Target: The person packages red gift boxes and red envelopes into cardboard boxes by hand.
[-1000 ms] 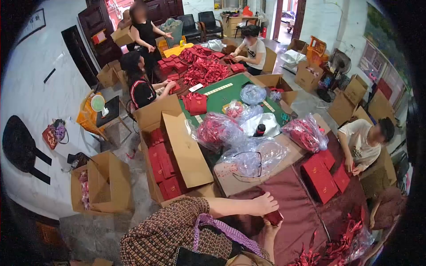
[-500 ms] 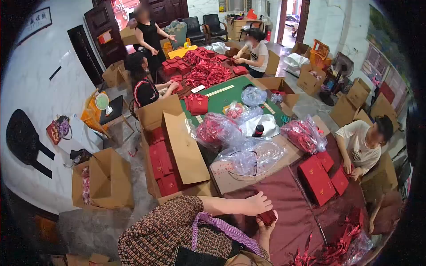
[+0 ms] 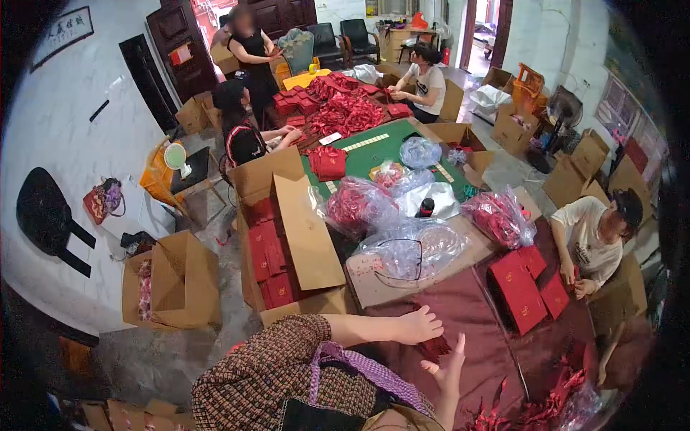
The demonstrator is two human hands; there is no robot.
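Note:
Stretched over the table from the left, my left hand (image 3: 418, 325) is closed on a small dark red bundle (image 3: 434, 349), which sticks out below the fingers; the thumb is hidden. My right hand (image 3: 448, 365) is just to the right of the bundle, thumb and fingers apart, holding nothing. Both hands are above the dark red tablecloth (image 3: 460, 309). Red ribbon-like strips (image 3: 553, 399) lie at the table's lower right.
An open carton (image 3: 309, 230) of red pouches stands left of the table. Plastic-wrapped red bundles (image 3: 359, 205), a black-capped bottle (image 3: 425, 207) and glasses (image 3: 420, 260) lie ahead. Red boxes (image 3: 517, 291) are near a co-worker (image 3: 589, 233) at right. Other people are around the far end.
My right hand has let go of the dark red bundle and opened beside it. My left hand has stayed nearly in place. The view has shifted slightly, and the standing person's arm has drawn in.

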